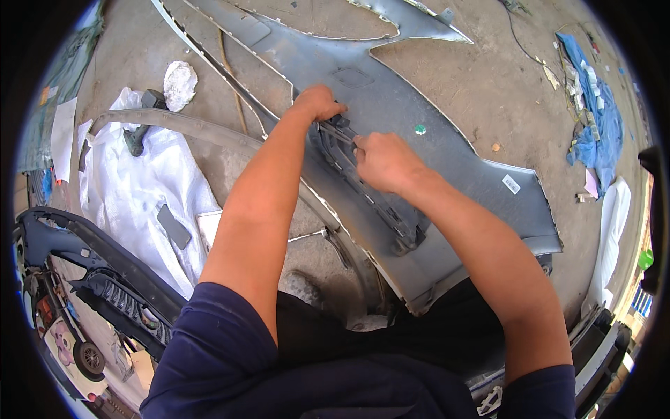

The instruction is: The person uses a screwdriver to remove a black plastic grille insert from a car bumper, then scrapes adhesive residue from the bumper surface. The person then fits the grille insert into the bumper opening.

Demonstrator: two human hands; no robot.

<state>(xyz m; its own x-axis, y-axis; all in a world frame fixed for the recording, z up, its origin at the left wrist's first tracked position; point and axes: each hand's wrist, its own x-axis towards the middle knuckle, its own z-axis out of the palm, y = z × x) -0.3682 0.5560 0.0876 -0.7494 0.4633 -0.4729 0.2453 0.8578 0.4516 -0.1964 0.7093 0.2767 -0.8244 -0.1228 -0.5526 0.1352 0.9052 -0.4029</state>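
Note:
A large grey car body panel (412, 91) lies across the ground in front of me, its inner side up. Along it runs a long black plastic bracket (380, 202). At the bracket's far end, my left hand (317, 105) is closed, its fingertips pressed on the black plastic. My right hand (384, 162) is closed around a thin tool (338, 134) with a metal shaft. That shaft points left along the bracket toward my left hand. The tool's handle is hidden in my fist, so its exact kind cannot be told.
A curved grey strip (188, 126) arches left of the panel over a white sheet (150, 167). A cordless power tool (138, 133) lies there. Black car parts (105, 265) stand lower left; a ratchet-like tool (336, 248) lies near my knees. Blue plastic (597, 105) lies right.

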